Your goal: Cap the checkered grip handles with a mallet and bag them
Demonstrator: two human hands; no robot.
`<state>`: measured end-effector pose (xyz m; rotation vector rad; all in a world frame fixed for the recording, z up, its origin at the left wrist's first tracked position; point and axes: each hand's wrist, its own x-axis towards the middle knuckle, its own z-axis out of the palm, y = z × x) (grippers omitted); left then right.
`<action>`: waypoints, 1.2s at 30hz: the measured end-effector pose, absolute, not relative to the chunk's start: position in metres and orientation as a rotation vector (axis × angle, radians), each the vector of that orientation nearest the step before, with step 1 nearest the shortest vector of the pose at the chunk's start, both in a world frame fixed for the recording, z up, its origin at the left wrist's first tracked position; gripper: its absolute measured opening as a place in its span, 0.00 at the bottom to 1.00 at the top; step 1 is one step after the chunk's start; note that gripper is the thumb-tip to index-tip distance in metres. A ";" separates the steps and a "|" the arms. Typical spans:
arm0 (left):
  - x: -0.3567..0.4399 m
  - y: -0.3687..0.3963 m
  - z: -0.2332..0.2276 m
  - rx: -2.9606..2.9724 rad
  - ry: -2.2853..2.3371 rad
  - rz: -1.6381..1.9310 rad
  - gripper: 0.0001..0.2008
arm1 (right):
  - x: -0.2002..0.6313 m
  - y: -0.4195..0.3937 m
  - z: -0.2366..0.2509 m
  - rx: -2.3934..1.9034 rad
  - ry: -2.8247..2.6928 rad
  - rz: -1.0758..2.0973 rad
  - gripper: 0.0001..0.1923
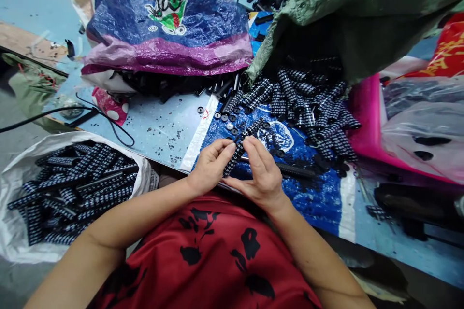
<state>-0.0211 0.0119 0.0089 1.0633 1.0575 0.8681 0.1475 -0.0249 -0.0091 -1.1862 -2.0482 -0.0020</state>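
My left hand (213,163) pinches the side of a black tube dotted with rows of small white squares (235,155). On its other side, my right hand (264,173) grips the same tube between fingertips and thumb, the thumb near its lower end. The tube is held at a slant above a blue woven sheet (221,140) at the table's front edge. Behind my right fingers, a dark rod-like tool (297,170) lies across the sheet. Small round black caps (232,127) are scattered just beyond my hands. A pile of similar tubes (308,99) spreads to the back right.
At lower left, a white sack (143,164) holds many dotted tubes. A blue and purple printed bag (170,53) covers black parts. To the right stand a green sack (326,19) and a pink bin (366,120) with plastic bags. A black cable (54,112) crosses the left side.
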 end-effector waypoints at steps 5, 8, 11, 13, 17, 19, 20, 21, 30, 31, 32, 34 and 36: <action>-0.027 0.019 0.004 1.004 1.024 0.730 0.21 | 0.138 -0.030 -0.010 -1.306 -2.118 -0.016 0.53; -0.030 0.026 -0.004 0.997 1.042 0.664 0.19 | 0.137 -0.032 -0.011 -1.415 -2.130 0.025 0.54; -0.039 0.038 -0.012 1.088 1.057 0.697 0.19 | 0.154 -0.033 -0.016 -1.445 -2.155 0.073 0.53; -0.051 0.050 -0.015 1.335 1.120 0.713 0.17 | 0.174 -0.035 -0.021 -1.532 -2.184 0.000 0.39; -0.078 0.076 -0.018 1.951 1.292 0.388 0.13 | 0.199 -0.040 -0.027 -1.656 -2.308 -0.154 0.07; -0.084 0.086 -0.018 2.036 1.314 0.175 0.15 | 0.196 -0.040 -0.023 -1.602 -2.243 -0.139 0.06; -0.085 0.089 -0.019 2.026 1.312 0.104 0.17 | 0.193 -0.039 -0.020 -1.566 -2.172 -0.109 0.06; -0.085 0.091 -0.019 1.998 1.306 0.063 0.17 | 0.188 -0.036 -0.018 -1.525 -2.088 -0.074 0.07; -0.080 0.096 -0.021 1.860 1.246 0.119 0.16 | 0.161 -0.015 -0.014 -1.479 -2.184 0.090 0.08; -0.080 0.099 -0.020 1.859 1.237 0.106 0.16 | 0.159 -0.016 -0.011 -1.404 -2.128 0.113 0.08; -0.079 0.102 -0.019 1.852 1.226 0.091 0.16 | 0.157 -0.018 -0.007 -1.323 -2.083 0.122 0.09; -0.078 0.107 -0.017 1.819 1.208 0.061 0.16 | 0.152 -0.022 -0.004 -1.198 -2.089 0.127 0.11; -0.074 0.110 -0.017 1.812 1.203 0.009 0.18 | 0.146 -0.026 -0.006 -1.187 -2.236 0.137 0.11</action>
